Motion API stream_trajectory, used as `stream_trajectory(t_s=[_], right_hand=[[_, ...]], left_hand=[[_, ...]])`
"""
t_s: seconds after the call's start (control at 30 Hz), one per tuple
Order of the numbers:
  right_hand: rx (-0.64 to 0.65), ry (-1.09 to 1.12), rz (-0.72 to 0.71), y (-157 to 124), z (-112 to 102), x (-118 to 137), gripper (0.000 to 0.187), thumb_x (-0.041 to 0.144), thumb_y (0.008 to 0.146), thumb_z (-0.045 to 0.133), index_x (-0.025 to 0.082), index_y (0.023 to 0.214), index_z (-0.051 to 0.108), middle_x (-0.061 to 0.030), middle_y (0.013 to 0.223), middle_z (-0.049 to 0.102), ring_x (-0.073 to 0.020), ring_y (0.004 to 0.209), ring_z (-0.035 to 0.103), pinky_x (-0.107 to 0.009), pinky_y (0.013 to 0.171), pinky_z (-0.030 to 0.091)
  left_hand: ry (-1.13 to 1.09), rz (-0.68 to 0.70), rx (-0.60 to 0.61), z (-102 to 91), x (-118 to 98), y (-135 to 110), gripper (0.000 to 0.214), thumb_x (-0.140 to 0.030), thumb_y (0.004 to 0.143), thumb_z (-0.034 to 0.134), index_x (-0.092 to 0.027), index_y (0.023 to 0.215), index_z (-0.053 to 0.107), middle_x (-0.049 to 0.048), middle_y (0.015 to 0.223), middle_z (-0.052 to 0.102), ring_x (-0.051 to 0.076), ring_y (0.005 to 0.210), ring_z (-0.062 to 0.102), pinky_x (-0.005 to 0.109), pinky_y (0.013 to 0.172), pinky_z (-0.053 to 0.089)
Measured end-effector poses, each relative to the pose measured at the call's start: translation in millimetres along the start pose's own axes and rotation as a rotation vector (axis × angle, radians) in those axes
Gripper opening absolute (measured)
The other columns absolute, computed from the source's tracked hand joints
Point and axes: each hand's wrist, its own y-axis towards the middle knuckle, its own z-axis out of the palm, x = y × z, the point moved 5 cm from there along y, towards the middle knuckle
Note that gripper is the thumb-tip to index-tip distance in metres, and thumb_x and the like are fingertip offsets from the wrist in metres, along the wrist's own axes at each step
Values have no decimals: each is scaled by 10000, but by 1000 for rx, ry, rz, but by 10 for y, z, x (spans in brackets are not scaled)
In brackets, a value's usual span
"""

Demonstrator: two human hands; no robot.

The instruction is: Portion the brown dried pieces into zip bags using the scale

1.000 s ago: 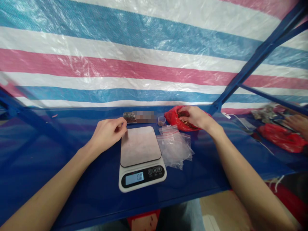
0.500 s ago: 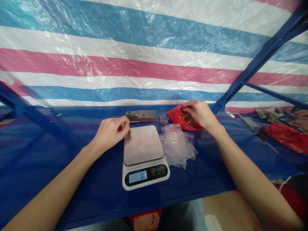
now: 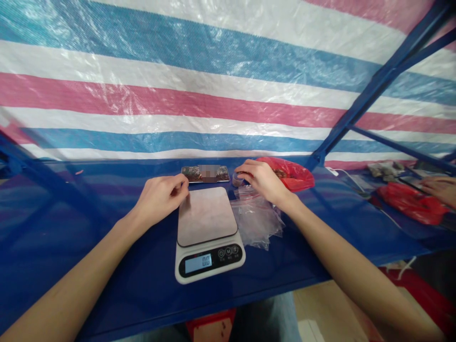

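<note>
1. My left hand [image 3: 162, 199] sits at the scale's rear left corner, just beside the platform of the white digital kitchen scale [image 3: 206, 216]. Its fingers curl in narrow, tips drawn together. From this angle I can't tell whether they pinch anything small.
2. My right hand [image 3: 261, 180] is behind the scale and to its right, with the fingers loosely extended and reaching a small translucent cup [image 3: 237, 179]. The fingertips seem to touch it, though the hand partly hides it, so I wouldn't swear to a grip.
3. The cup looks light and thin-walled, so I'd take it gently by the rim.
4. A red plastic bag [image 3: 294, 173] lies behind the scale to the right, with small brown pieces [image 3: 281, 173] showing at its mouth. It looks soft and floppy, so I'd hold it near the mouth.
5. A pile of clear zip bags [image 3: 256, 221] lies right beside the scale. They look slippery and limp, best lifted by the sealed edge.
6. The scale's display [image 3: 198, 263] reads 0.0, and nothing is on the platform.
</note>
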Motion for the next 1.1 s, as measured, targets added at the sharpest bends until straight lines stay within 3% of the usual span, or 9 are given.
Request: stream_trajectory(t_s=[0.3,0.47,0.57,0.73,0.9,1.1], right_hand=[[-20,46,24,44,-9,-25,162,148,984,666,160,1041,817,-108,1041,788,-246,944,745,-364,893,547],[-88,99,117,86,-3,-89,142,179,915,766,175,1048,817,-103,1052,802,-237,919,749,-362,885,562],[-100,124,119,95,-4,-84,136,150,942,707,179,1014,819,-91,1030,805,-224,919,749,-348,882,558],[-105,127,91,45,-19,28,285,47,957,562,170,1023,811,-91,1015,793,-220,928,743,-340,871,548],[-3,137,-28,89,64,205,291,65,979,560,179,1105,797,-106,1085,758,-224,975,721,-351,895,548],[360,228,-250,388,368,375,501,-63,885,550,235,1209,789,-83,1212,776,-216,1075,725,-346,947,541]], left_hand=[[11,17,-7,-14,-33,5,228,-302,926,469,-220,785,628,-15,668,688,151,624,607,277,654,380],[5,21,-14,-18,-40,7,227,-301,919,483,-222,773,638,-12,666,695,155,618,609,277,646,383],[6,18,-23,-20,-37,6,224,-295,918,481,-219,780,641,-10,673,693,152,619,608,277,645,379],[-1,31,-48,-26,-20,-1,217,-279,925,482,-212,797,645,-8,684,680,146,616,597,274,647,380],[1,38,-54,-13,7,-5,219,-278,937,485,-212,801,643,-9,676,678,145,618,607,268,645,383],[4,50,-29,11,10,-5,219,-256,939,480,-213,793,637,-8,663,674,141,607,613,260,632,384]])
